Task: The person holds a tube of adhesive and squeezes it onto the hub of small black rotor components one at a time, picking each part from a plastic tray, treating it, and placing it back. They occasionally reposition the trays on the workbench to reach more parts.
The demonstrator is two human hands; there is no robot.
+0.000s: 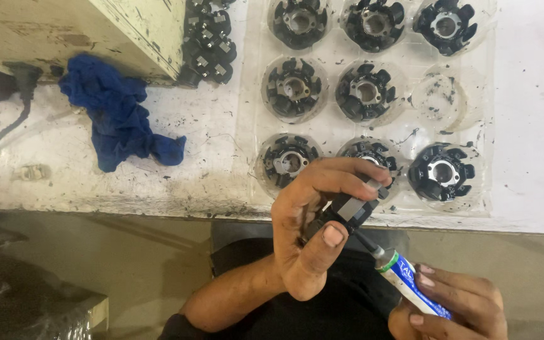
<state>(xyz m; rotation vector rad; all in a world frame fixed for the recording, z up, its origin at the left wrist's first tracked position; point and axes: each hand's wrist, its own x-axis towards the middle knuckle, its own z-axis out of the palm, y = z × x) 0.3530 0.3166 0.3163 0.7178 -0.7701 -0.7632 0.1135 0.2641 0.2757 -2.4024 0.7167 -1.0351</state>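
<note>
White, stained workbench (158, 170) fills the background. Nearest, the right hand (458, 305) is wrapped around a blue-and-white tube (413, 286), its nozzle touching a black wound stator (346, 211) pinched between thumb and fingers of the left hand (306, 220). Beyond, a clear tray (439, 101) holds more stators; a blue rag (118, 116) lies left.

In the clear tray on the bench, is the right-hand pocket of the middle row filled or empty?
Empty. That pocket of the clear plastic tray shows only its see-through round wall with dark smudges, while the other eight pockets each hold a black stator core.
</note>
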